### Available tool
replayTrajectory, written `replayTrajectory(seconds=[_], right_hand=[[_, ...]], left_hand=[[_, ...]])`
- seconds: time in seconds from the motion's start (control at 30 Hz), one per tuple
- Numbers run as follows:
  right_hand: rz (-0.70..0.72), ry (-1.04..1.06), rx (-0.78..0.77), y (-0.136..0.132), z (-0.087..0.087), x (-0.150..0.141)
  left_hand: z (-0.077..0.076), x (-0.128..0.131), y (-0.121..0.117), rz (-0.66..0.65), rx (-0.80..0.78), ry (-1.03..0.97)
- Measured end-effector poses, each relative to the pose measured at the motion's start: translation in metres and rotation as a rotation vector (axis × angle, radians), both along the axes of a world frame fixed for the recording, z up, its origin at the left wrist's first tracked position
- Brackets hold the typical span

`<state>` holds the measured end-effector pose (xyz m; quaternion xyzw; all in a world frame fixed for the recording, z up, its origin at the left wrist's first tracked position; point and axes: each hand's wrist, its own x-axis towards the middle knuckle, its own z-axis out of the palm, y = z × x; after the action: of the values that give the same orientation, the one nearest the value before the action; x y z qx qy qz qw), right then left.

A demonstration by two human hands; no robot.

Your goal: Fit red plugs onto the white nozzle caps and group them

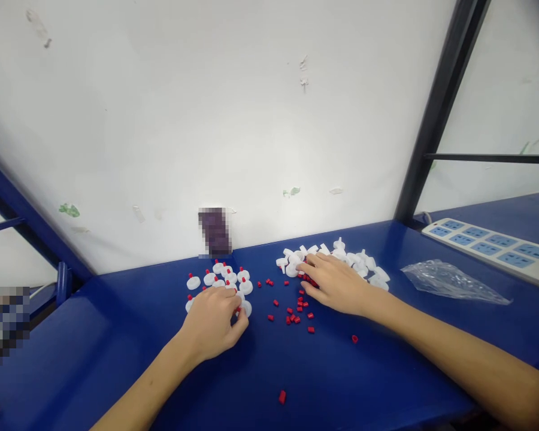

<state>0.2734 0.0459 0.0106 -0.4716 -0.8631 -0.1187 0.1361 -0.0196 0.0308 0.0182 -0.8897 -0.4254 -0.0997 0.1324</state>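
My left hand (213, 320) is closed in a pinch at the near edge of a group of white nozzle caps (193, 282), round discs standing with small red tips on top. A white nozzle cap with a red tip shows between its thumb and fingers, partly hidden. My right hand (335, 281) reaches over a heap of plain white nozzle caps (379, 278). Its fingers are apart and bent down at the heap's left side, with small red tip caps (302, 276) under them. More loose red caps (292, 318) lie scattered between the two hands.
Everything lies on a blue table (327, 377) against a white wall. A clear plastic bag (451, 281) lies to the right, before a white power strip (489, 244). A blurred dark object (215, 232) leans on the wall. One red cap (282, 397) lies near the front.
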Motion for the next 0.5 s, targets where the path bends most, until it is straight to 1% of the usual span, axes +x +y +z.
replayTrajectory(seconds=[0.13, 0.23, 0.33, 0.5], right_hand=[[-0.089, -0.006, 0.035, 0.011, -0.006, -0.008], [-0.122, 0.011, 0.068, 0.016, -0.01, -0.013], [-0.13, 0.039, 0.103, 0.02, -0.013, -0.017], [-0.144, 0.063, 0.113, 0.024, -0.015, -0.021]], left_hand=[[-0.001, 0.0, 0.002, 0.098, 0.006, -0.018], [-0.001, 0.001, 0.003, 0.148, -0.004, -0.036], [0.001, 0.001, 0.002, 0.149, -0.025, -0.037], [0.001, 0.0, 0.001, 0.122, -0.048, -0.056]])
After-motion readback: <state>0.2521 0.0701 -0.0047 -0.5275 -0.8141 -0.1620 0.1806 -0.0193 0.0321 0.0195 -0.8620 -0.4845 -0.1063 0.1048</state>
